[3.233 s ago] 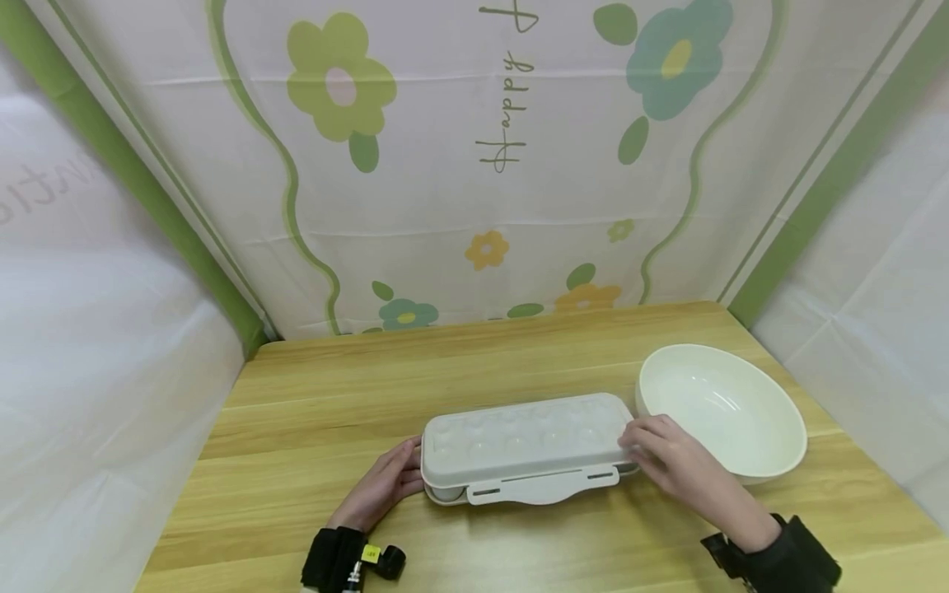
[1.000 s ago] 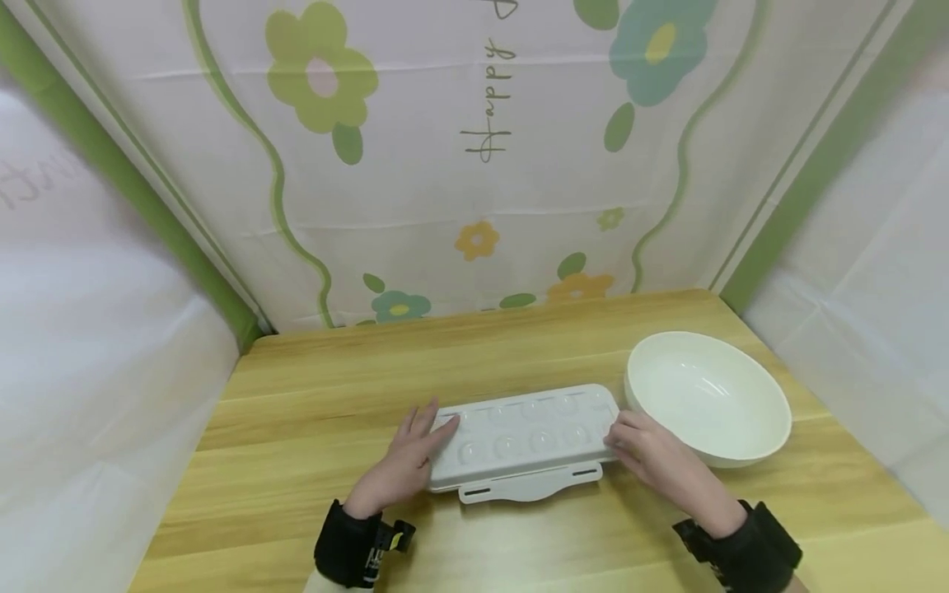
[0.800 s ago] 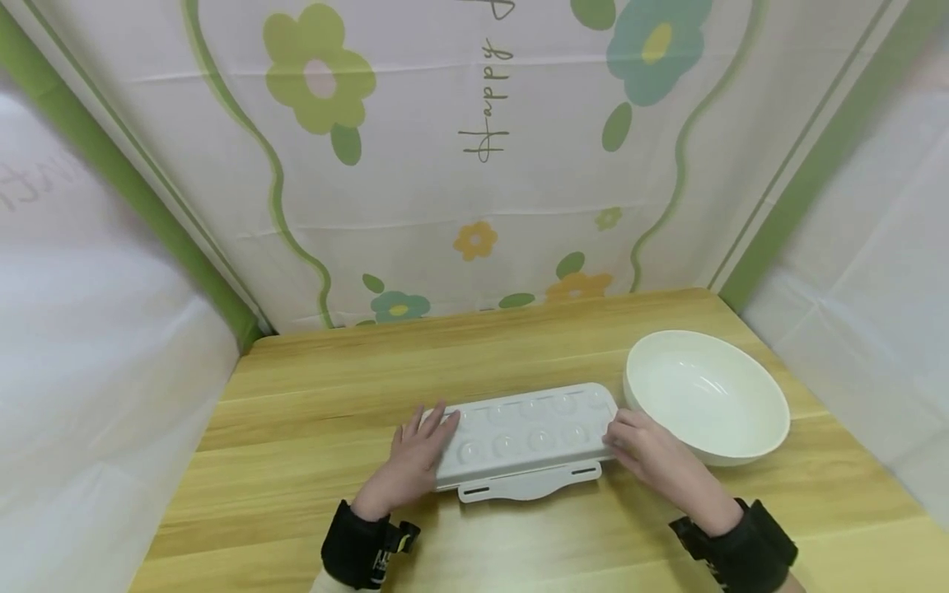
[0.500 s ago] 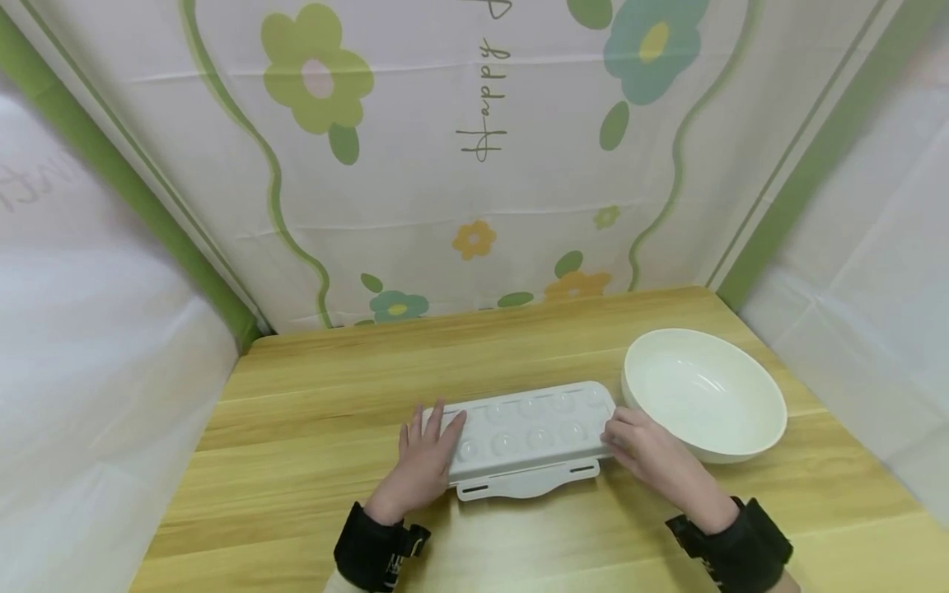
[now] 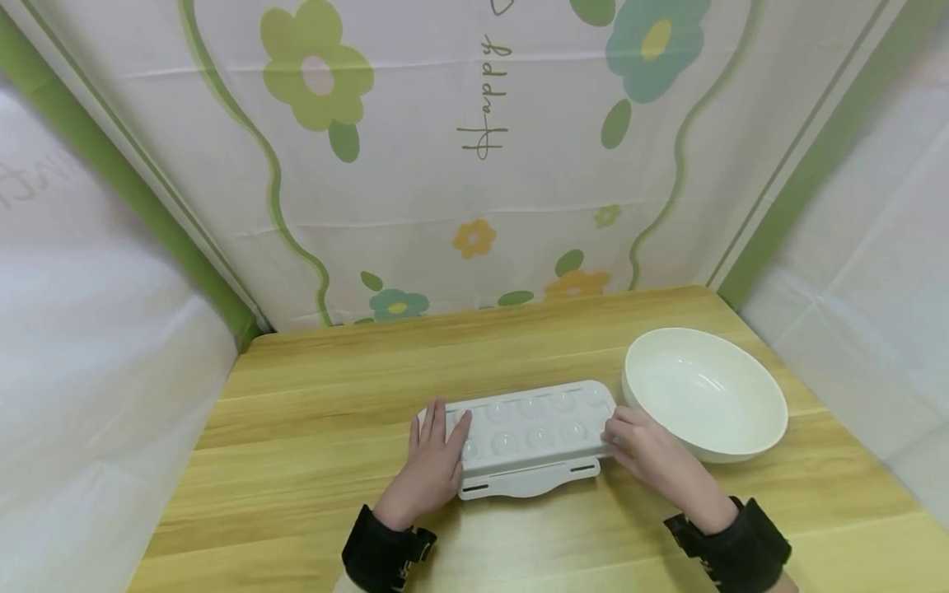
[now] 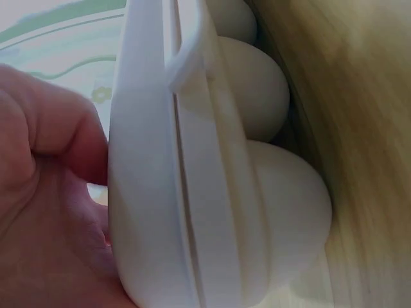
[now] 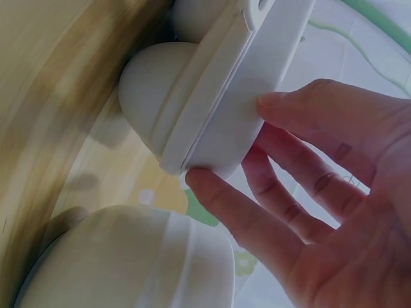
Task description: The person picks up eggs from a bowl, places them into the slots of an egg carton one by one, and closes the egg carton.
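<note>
In the head view a white plastic egg box (image 5: 530, 424) lies lengthwise on the table, lid on, with two rows of round bumps on top. Its latch flap (image 5: 528, 481) sticks out along the front edge. My left hand (image 5: 426, 469) rests on the lid's left end with fingers straight and spread. At the right end my right hand (image 5: 660, 453) grips the box; in the right wrist view the thumb and curled fingers (image 7: 302, 173) hold the lid's end. Rounded cups (image 6: 292, 212) bulge below the rim in the left wrist view. The box's inside is hidden.
A large cream bowl (image 5: 704, 395) stands on the table's right side, close to the box and right hand. The wooden table (image 5: 334, 395) meets a flower-printed cloth (image 5: 415, 189) at the back. White cloth also hangs at both sides.
Since the oldest frame, my left hand has gone from beside the box's left end onto the lid. Over the last second it has slid rightward. My right hand stays at the right end.
</note>
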### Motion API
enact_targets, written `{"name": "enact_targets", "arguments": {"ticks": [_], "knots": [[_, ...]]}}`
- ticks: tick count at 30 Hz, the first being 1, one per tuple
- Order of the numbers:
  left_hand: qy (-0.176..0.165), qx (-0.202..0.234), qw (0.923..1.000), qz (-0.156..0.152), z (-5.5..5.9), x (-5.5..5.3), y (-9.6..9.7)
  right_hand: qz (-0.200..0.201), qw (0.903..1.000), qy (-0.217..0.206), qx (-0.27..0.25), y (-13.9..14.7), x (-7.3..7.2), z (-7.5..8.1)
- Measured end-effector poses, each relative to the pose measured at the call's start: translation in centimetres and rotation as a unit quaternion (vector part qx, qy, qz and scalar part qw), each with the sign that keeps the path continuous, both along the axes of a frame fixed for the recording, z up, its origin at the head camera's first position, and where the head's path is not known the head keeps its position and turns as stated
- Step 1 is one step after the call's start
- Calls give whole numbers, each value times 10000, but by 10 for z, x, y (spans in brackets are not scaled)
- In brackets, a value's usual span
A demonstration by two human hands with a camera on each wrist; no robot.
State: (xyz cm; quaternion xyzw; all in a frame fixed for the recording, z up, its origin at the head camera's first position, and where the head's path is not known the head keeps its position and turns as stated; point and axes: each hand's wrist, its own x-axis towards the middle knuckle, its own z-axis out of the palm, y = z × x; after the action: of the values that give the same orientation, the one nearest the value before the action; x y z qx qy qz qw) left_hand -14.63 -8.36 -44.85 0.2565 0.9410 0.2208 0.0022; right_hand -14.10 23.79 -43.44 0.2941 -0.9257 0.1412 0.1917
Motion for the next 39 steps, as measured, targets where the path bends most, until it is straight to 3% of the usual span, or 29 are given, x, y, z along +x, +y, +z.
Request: {"name": "enact_targets", "arguments": {"ticks": [4, 7, 12, 24, 30, 39], "knots": [[-163, 155, 9997, 28, 2, 1, -1, -7, 10000, 33, 30, -1, -1, -1], [-153, 20, 9999, -6, 1, 2, -1, -39, 10000, 70, 38, -2, -1, -1], [286, -589, 9979, 18, -3, 1, 2, -148, 9999, 15, -12, -3, -1, -1], [970, -601, 9929, 343, -8, -7, 5, -352, 9993, -147, -20, -6, 1, -2], [638, -604, 9953, 400, -7, -14, 7, -418, 9988, -251, -106, -6, 3, -2], [348, -870, 9947, 418, -4, -16, 10, -353, 9990, 135, -222, -7, 2, -4]]}}
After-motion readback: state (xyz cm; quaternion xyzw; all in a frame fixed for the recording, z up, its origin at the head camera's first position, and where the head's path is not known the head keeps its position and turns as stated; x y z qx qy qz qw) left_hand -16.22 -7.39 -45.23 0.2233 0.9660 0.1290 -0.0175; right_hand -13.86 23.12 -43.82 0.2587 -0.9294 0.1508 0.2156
